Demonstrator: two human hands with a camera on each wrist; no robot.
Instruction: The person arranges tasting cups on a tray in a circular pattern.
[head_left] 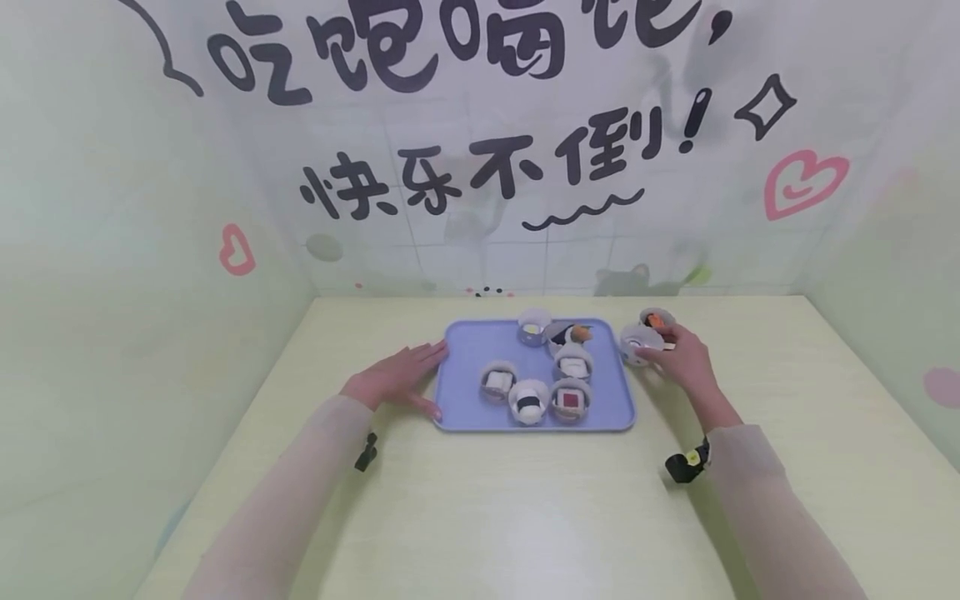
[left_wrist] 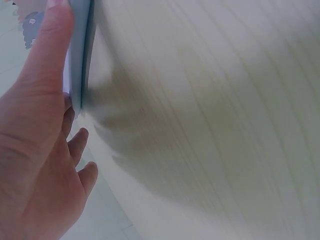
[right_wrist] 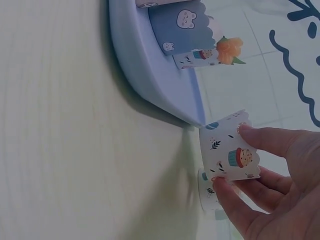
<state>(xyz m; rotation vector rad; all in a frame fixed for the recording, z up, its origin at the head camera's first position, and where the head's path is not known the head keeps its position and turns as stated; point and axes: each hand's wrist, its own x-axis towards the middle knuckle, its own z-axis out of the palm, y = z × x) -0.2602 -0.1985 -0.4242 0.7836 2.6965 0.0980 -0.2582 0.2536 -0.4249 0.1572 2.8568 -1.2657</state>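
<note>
My right hand (head_left: 688,362) pinches a white paper cup (right_wrist: 227,150) printed with cupcakes, just off the tray's right edge. What lies inside that cup is hard to make out. Close behind it stands another paper cup (head_left: 656,313) with an orange-topped piece in it. At the left end of the blue tray (head_left: 467,354), my left hand (head_left: 393,377) rests against the rim with fingers spread, its thumb near the front corner. The tray bears several paper cups holding sushi-like pieces, among them a white one with a dark band (head_left: 529,403) and one with a red centre (head_left: 570,401).
The tray lies on a pale wood-grain table (head_left: 480,508), near its back edge. A light wall curtain (head_left: 465,267) with large dark lettering hangs behind, and similar sheets close off both sides. Toward the tray's back stands a cup with an orange flower-like piece (right_wrist: 230,50).
</note>
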